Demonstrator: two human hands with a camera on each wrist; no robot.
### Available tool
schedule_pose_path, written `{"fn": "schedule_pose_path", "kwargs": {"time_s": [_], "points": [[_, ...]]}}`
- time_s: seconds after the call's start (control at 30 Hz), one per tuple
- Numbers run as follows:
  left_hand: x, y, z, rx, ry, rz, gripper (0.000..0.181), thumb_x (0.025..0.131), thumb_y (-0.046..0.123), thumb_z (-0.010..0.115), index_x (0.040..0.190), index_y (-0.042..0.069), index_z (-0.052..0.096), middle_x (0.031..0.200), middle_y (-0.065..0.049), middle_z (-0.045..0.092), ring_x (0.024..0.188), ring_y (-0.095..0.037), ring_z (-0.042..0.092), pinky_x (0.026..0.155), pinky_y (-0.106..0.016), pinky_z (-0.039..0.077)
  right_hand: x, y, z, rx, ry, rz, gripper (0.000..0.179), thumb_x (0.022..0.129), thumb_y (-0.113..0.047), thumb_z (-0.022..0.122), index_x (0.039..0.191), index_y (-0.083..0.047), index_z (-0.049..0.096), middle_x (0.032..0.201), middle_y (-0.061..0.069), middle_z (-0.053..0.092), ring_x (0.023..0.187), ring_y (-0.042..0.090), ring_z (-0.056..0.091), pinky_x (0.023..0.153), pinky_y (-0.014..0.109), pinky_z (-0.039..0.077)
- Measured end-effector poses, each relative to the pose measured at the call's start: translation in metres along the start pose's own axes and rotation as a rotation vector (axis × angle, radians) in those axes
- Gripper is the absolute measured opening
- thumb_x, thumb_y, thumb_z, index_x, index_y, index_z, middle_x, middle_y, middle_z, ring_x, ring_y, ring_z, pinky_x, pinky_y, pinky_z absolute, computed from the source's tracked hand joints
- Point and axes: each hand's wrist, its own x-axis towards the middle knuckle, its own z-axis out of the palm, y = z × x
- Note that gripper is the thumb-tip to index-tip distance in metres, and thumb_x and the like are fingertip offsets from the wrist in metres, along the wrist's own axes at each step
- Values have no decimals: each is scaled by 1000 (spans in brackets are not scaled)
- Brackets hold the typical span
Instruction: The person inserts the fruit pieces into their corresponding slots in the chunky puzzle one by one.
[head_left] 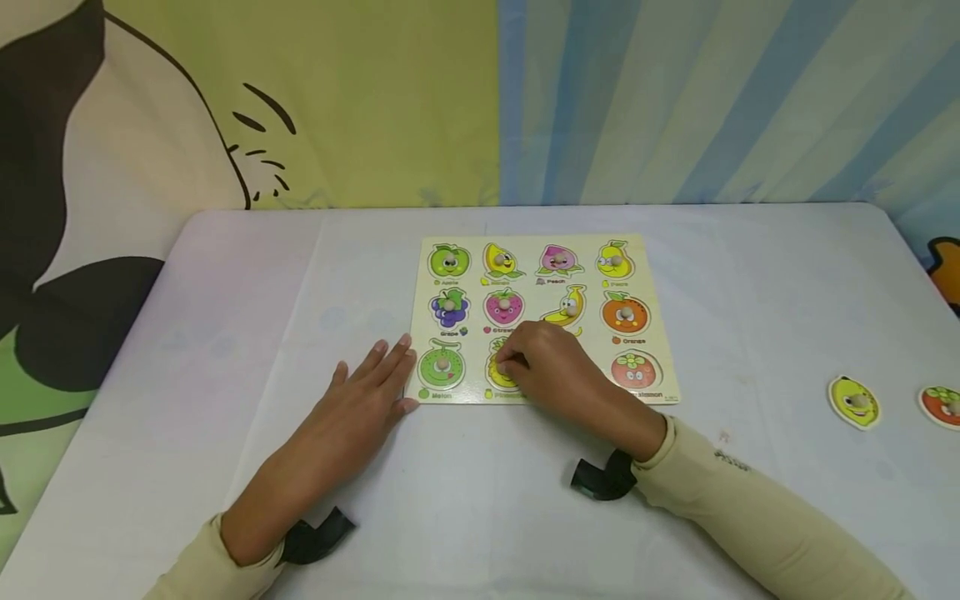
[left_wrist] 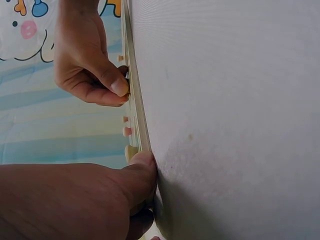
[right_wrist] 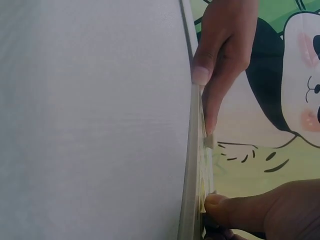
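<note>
A pale wooden fruit puzzle board (head_left: 667, 354) lies flat on the white-covered table. My right hand (head_left: 558, 375) is over its bottom row, thumb and fingertips pinching the yellow pineapple piece (head_left: 494, 377), whose knob they hide. In the left wrist view that right hand (left_wrist: 87, 60) has its fingers curled at the board's top face. My left hand (head_left: 356, 408) lies with fingers extended, fingertips and thumb against the board's left edge. Knobbed pieces, among them a green melon (head_left: 442, 367) and a strawberry (head_left: 503, 308), sit in their places. The persimmon picture (head_left: 635, 371) shows no knob.
To the right of the board lie a loose yellow lemon piece (head_left: 854, 402) and a red-orange fruit piece (head_left: 942, 407), cut off by the frame edge. Behind the table (head_left: 765, 275) hangs a printed curtain (head_left: 360, 100). Black straps (head_left: 603, 479) are at both wrists.
</note>
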Motion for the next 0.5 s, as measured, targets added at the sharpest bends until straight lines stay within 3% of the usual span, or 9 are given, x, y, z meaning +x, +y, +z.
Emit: {"fn": "schedule_pose_path", "kwargs": {"time_s": [0.3,0.5], "points": [[-1,-1,1,-4,10,0,62,97,25,62,148,-1,37,157,-13,27,144,-36,21,103,-70,24,0,-3,1,-46,-19,-10,6,86,-4,73,89,-6,77,85,0,67,80,16,58,74,31,49],[-1,-1,3,-4,15,4,63,97,26,62,148,0,37,157,-12,27,144,-36,21,103,-69,23,-2,-1,-1,8,-3,5,13,83,-7,77,96,-7,77,88,-1,68,79,14,57,71,29,47]]}}
